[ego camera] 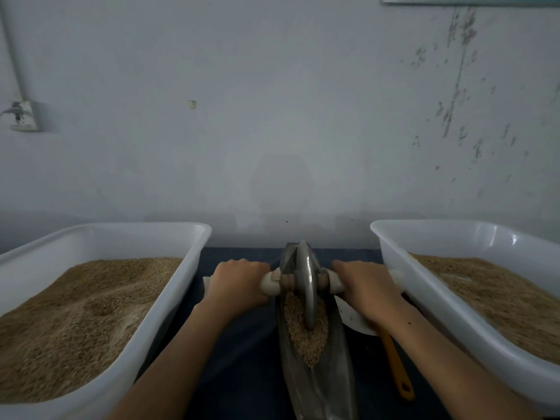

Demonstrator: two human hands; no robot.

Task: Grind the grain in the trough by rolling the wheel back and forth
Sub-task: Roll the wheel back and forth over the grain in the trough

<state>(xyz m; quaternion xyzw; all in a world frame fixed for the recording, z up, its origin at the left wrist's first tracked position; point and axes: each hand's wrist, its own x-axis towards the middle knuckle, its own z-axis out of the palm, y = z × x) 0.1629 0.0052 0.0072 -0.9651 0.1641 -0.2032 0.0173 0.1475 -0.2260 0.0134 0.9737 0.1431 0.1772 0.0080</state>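
The left hand (238, 281) and right hand (362, 281) each close their grip round the pale wooden axle handle (271, 284) of the grey metal wheel (307, 286), which stands upright in the narrow boat-shaped metal trough (319, 386), its rim sunk in tan grain (307, 341), between two white plastic tubs (169, 295) on the dark desk (242, 359).

Left tub (181, 298) running off picture's left and bottom edges; right tub (394, 268) running off right edge. Trough (333, 374) near end leaving bottom edge. Left hand (236, 283) and right hand (366, 283) covering outer handle ends. Wheel (307, 286) bottom rim sinking into grain (306, 338), hiding contact with trough. White dish (351, 316) lying mostly hidden under right forearm; orange handle (397, 368) top end disappearing there too. Framed picture (469, 0) at top edge cropping out.
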